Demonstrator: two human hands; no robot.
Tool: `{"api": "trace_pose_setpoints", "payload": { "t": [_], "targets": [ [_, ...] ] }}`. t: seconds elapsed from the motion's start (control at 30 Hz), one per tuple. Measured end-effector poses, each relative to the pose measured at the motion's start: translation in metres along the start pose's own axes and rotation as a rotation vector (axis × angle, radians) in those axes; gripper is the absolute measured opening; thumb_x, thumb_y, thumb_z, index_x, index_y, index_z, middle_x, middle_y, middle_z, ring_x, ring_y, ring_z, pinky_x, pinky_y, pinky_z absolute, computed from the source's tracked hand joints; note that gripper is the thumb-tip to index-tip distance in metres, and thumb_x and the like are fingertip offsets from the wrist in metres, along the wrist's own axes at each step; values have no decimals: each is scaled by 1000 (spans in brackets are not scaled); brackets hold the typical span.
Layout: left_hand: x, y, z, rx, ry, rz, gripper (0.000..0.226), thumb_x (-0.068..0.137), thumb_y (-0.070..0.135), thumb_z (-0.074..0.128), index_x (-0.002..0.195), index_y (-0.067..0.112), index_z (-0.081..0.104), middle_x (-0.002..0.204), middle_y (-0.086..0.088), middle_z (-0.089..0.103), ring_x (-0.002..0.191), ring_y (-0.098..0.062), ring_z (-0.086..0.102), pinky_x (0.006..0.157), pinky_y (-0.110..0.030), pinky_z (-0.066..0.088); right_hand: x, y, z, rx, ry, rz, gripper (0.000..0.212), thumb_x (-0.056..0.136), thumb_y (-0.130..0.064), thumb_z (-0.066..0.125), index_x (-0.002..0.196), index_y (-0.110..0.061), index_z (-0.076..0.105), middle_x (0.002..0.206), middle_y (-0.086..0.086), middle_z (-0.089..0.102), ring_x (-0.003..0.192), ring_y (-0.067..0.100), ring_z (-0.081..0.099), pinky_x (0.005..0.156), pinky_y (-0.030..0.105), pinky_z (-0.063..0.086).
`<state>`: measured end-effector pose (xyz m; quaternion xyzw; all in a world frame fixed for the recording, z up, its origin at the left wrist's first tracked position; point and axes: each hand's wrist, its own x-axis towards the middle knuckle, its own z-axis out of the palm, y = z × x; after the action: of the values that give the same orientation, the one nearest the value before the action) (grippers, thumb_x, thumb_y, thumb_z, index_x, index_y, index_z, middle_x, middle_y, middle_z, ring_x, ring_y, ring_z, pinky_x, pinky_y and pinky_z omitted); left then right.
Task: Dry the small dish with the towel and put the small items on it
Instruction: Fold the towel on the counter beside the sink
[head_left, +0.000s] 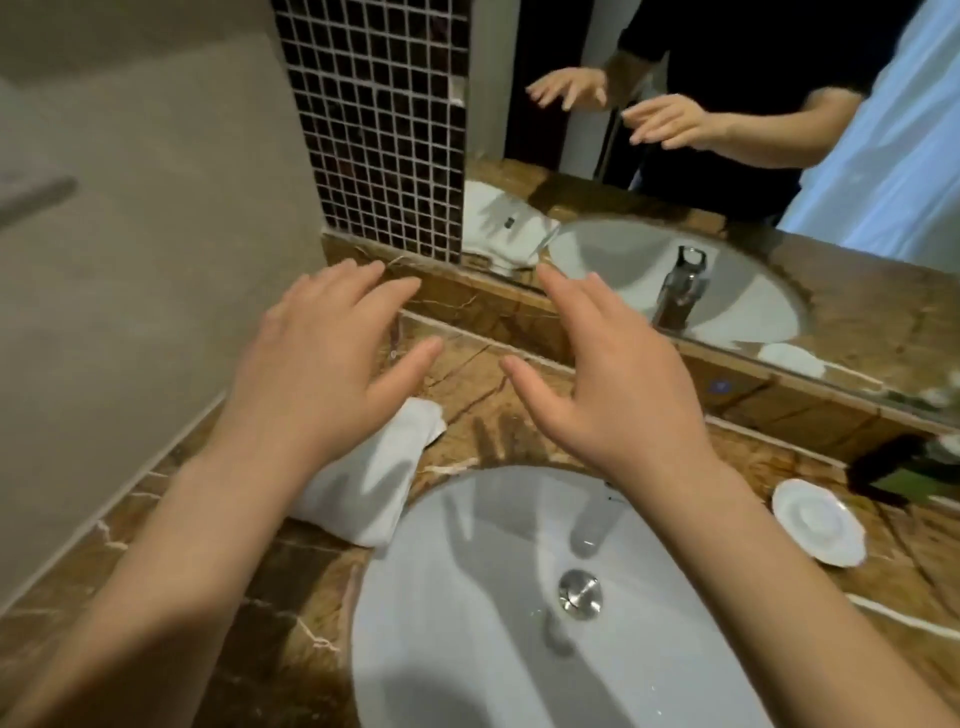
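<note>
Hovering with left hand (317, 353) and right hand (618, 384) spread wide, gripping nothing, above soft folded white cloth towel (363, 488) left of white oval ceramic sink (426, 519), likely best pinched mid-fold; small white scalloped ceramic dish (821, 522) right, probably slippery, fragile.

A: Head view lighting is dim and warm. Source sits above and behind; both hands throw finger shadows onto the towel (371, 488), the table (493, 431) and into the sink (467, 525).

B: Glare?

A: Soft sheen on the sink wall, a bright spot on the drain (580, 594), and a blue-white blown patch at top right in the mirror (883, 156).

B: Sharpness?

A: Soft overall, with compression smear. The left hand (322, 358) and right hand (608, 384) are slightly motion-blurred. The dark object (883, 473) at the right edge is unreadable.

B: Distortion?

A: Wide-angle. The table edges bow and the forearms stretch toward the bottom corners.
</note>
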<state>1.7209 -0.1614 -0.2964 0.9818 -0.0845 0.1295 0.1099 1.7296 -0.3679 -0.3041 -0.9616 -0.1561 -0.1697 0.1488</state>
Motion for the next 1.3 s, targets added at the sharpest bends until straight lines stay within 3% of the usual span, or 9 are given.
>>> {"api": "trace_pose_setpoints", "payload": {
  "t": [0.33,0.6,0.73,0.9,0.97,1.03,1.13,1.2,1.3],
  "targets": [
    [-32,-118,18,58,-79,-160,64,85,60,28,134,23,46,140,-12,49,128,-33,43,101,-49,35,30,-88,98,92,-103,-88,73,84,-57,44,146,-22,28,143,0,47,137,23,34,98,37,42],
    [-24,-166,93,-189,-304,-296,49,93,41,42,137,21,44,137,-11,54,122,-33,51,100,-46,40,25,-70,163,41,-303,59,56,88,-39,50,140,-25,35,123,9,57,106,30,57,72,37,48],
    [-12,-177,128,-249,-324,-345,49,94,37,47,140,19,42,143,-8,48,128,-29,46,109,-40,32,21,-58,185,82,-306,141,43,88,-30,53,130,-20,48,103,10,64,90,33,61,50,25,29],
    [-1,-181,149,-384,-129,-419,42,89,28,57,131,25,53,125,-5,62,113,-28,57,93,-36,40,22,-58,203,209,-246,208,38,86,-17,57,124,-17,55,105,10,65,95,28,58,69,31,39],
    [-1,-182,151,-442,-24,-426,38,86,22,61,123,26,59,104,0,66,99,-26,61,83,-33,42,26,-61,206,269,-192,226,32,81,-4,58,111,-15,64,93,7,68,85,25,60,65,31,43],
    [-2,-182,147,-483,98,-400,35,85,20,63,119,26,62,89,6,61,86,-21,60,74,-30,43,30,-66,205,314,-125,219,41,74,10,55,106,-13,68,84,5,70,78,22,62,63,32,49],
    [0,-185,142,-511,220,-332,32,84,21,60,116,21,63,87,5,60,79,-18,59,70,-30,46,37,-71,203,316,5,182,49,71,15,52,109,-12,68,88,6,69,85,22,62,67,29,47],
    [7,-189,144,-521,140,-367,31,87,25,57,117,20,62,94,1,63,87,-23,61,77,-34,48,39,-69,205,253,-5,211,43,75,9,54,110,-14,67,96,7,66,92,24,59,69,30,46],
    [11,-191,155,-431,-106,-404,33,92,29,52,123,18,59,116,-6,64,106,-26,57,87,-35,42,35,-64,214,101,-220,285,25,81,-4,57,100,-15,69,98,9,60,94,27,55,62,29,36]
  ]
}}
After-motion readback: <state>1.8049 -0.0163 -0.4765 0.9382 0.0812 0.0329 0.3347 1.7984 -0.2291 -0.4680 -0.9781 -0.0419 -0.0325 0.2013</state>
